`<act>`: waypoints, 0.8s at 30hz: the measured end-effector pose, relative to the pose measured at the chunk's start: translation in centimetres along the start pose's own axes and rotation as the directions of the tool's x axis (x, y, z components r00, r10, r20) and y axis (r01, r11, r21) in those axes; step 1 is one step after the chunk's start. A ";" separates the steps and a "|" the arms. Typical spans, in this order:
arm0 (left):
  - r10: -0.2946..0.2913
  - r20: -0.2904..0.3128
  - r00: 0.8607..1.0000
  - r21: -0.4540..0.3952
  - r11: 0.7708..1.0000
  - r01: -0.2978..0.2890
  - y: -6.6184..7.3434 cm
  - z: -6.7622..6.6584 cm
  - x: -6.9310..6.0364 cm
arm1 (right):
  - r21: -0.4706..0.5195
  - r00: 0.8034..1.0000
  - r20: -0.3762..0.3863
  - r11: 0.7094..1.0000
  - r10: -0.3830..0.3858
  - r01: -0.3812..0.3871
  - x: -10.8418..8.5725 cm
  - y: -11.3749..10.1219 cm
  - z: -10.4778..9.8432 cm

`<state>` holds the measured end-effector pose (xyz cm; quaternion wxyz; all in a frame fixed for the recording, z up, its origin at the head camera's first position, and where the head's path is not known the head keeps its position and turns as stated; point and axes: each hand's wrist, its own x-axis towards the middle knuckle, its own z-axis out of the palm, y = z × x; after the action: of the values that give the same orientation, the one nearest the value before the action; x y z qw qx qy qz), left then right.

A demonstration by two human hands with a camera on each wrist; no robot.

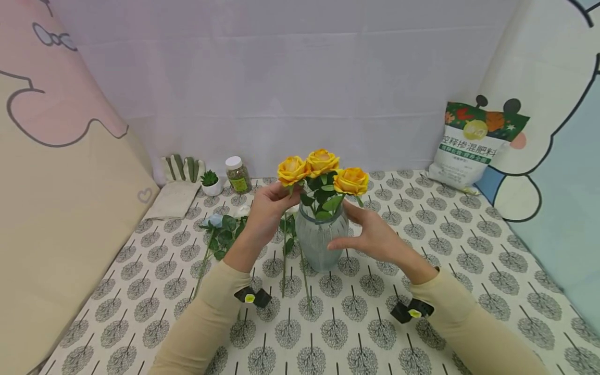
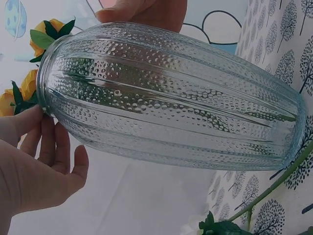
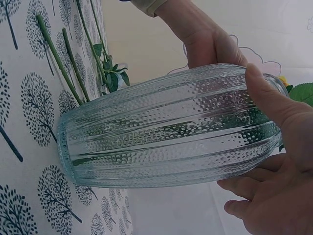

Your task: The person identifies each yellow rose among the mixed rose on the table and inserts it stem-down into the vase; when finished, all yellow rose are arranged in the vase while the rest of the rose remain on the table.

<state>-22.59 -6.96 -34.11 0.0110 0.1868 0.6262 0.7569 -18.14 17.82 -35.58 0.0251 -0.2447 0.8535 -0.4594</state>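
Observation:
A clear ribbed glass vase point(image 1: 321, 245) stands upright on the patterned cloth, holding three yellow roses point(image 1: 322, 162) with green leaves. At the upper left of the vase, my left hand point(image 1: 272, 211) holds its rim, close under the left rose. In the left wrist view that hand's thumb point(image 2: 30, 120) meets the rim point(image 2: 44, 78). My right hand point(image 1: 375, 237) grips the vase from the right. The right wrist view shows its thumb point(image 3: 269, 98) along the glass and its fingers on another side. Stems show blurred through the glass point(image 3: 171, 132).
Left of the vase lie a blue rose point(image 1: 214, 220), a white flower point(image 1: 242, 211) and loose green stems point(image 1: 284, 260). Behind them are gloves point(image 1: 183, 169), a folded cloth point(image 1: 173, 200), a small potted succulent point(image 1: 211, 183) and a lidded jar point(image 1: 238, 176). A fertilizer bag point(image 1: 469, 151) leans at the back right.

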 end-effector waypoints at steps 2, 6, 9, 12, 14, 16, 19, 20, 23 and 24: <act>-0.022 0.004 1.000 -0.015 1.000 0.022 -0.1 -0.3 0.0 | -0.001 1.000 0.000 1.000 0.000 0.000 0.0 0.0 0.0; -0.048 0.019 0.999 -0.045 0.998 0.049 -0.4 -1.0 0.1 | 0.003 1.000 -0.001 1.000 0.001 -0.001 0.0 0.0 0.0; -0.059 0.003 0.998 -0.056 0.997 0.059 -0.4 -1.5 0.1 | -0.002 1.000 0.002 1.000 0.007 -0.007 0.0 0.1 0.0; -0.067 -0.063 0.996 -0.025 0.998 0.065 -0.4 -1.9 0.1 | -0.011 1.000 0.007 1.000 0.019 -0.019 0.0 0.1 0.0; -0.067 -0.117 0.991 0.015 0.997 0.069 -0.6 -2.1 0.2 | -0.016 1.000 0.009 1.000 0.027 -0.027 -0.1 0.1 0.0; -0.061 -0.161 0.985 0.061 0.996 0.071 -0.9 -2.4 0.4 | -0.018 0.999 0.011 0.999 0.034 -0.034 -0.1 0.0 0.0; -0.044 -0.201 0.979 0.094 0.994 0.064 -1.9 -2.9 0.9 | -0.015 0.999 0.012 0.999 0.040 -0.039 -0.1 -0.1 -0.1; -0.037 -0.209 0.977 0.100 0.993 0.059 -2.3 -3.1 1.0 | -0.013 0.999 0.012 0.999 0.040 -0.039 -0.1 -0.1 -0.1; -0.028 -0.247 0.969 0.122 0.991 0.059 -3.6 -3.9 1.4 | -0.013 0.999 0.013 0.999 0.036 -0.036 -0.1 -0.1 0.0; -0.029 -0.262 0.965 0.131 0.989 0.065 -4.0 -4.2 1.5 | -0.013 0.999 0.014 0.999 0.034 -0.034 -0.1 -0.1 0.0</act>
<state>-26.10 -9.67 -38.13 -0.0659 0.0715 0.6776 0.7290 -18.04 17.83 -35.52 0.0373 -0.2333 0.8604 -0.4515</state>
